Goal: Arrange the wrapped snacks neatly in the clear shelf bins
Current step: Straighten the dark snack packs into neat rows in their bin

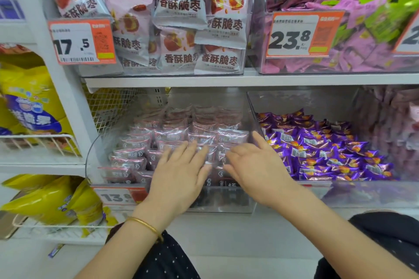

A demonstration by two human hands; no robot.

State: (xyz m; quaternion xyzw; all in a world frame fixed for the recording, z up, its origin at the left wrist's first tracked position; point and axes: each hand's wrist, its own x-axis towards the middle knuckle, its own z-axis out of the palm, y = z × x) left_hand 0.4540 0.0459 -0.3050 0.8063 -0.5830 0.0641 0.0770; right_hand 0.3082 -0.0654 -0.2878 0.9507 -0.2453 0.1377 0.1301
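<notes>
Dark dotted fabric [163, 263] sits lowest in frame. Left hand [181, 172] and right hand [256, 170] are both flat with fingers straight, gripping nothing, palms on the pink snacks [170, 136] in the lower-left bin [226, 204]. Those packets already sit in rows. The front row is hidden under the hands, likely being levelled. Purple snacks [328, 149] in the next bin [362, 195] lie in a loose heap, probably still to do.

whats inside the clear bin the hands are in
Rows of pink wrapped snacks, stacked toward the back. The left hand and right hand cover the front-middle ones.
</notes>
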